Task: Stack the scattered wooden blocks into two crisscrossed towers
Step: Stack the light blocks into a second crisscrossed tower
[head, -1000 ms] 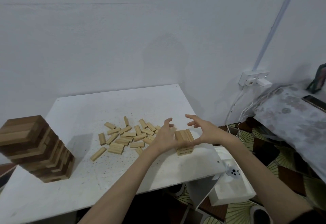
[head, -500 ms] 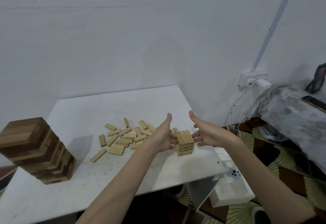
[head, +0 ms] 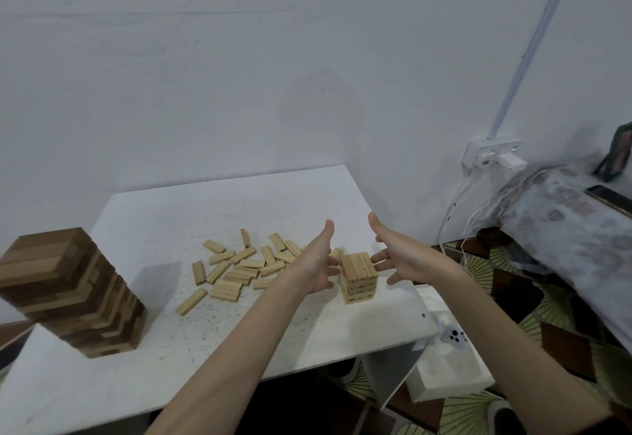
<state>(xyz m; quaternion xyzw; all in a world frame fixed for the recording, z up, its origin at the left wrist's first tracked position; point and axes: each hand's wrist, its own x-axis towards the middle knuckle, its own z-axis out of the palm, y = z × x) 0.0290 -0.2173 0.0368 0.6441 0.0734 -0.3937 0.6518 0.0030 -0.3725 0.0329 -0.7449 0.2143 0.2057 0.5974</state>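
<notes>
Since a sec ago both hands have dropped to flank the small tower (head: 358, 277), thumbs up. Left hand (head: 316, 265) and right hand (head: 400, 256) are open, fingers straight, tips at or near its sides; neither grip clamps anything. Tower sits near the surface (head: 164, 215) right edge, loose blocks (head: 239, 268) just left, dark tower (head: 65, 292) far left. Blocks look light, stiff, smooth, easily knocked; best taken by the long sides.

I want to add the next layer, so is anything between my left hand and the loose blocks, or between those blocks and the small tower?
Nothing visible blocks either path. The left hand is right beside the loose blocks, and bare table separates them from the small tower. The right hand flanks the tower's far side.
</notes>
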